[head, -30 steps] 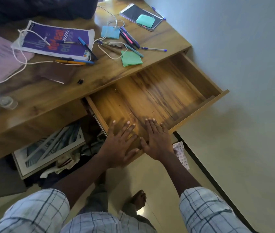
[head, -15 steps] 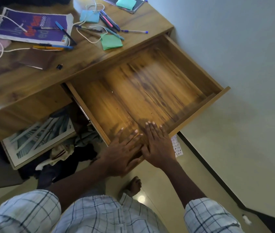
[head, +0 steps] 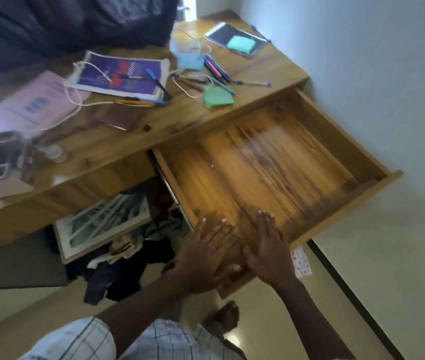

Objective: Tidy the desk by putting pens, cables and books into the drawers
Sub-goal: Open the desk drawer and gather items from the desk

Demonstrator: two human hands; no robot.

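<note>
Left hand [head: 206, 253] and right hand [head: 268, 245] sit side by side on the front rail of the drawer [head: 341, 131]. Each grip is spread flat, with straight fingers reaching over the edge onto the drawer floor and pinching nothing. And the drawer is further out than a second ago! Much more of its wooden floor shows now, and nothing lies in it yet. The head has lifted too, bringing more of the worktop [head: 107, 146] back into sight.

So the opening step looks all but done, and the sorting hasn't started. Every task item is still up top. The pens [head: 216, 67] are scattered near the worktop's front edge, just behind the open drawer. The white cable [head: 76, 105] loops across the purple book [head: 120, 76], and a pink book [head: 37, 105] lies further left. The pens look like the closest pick once a hand comes off the rail. The cable will probably have to come off the purple book before that book can move.
</note>
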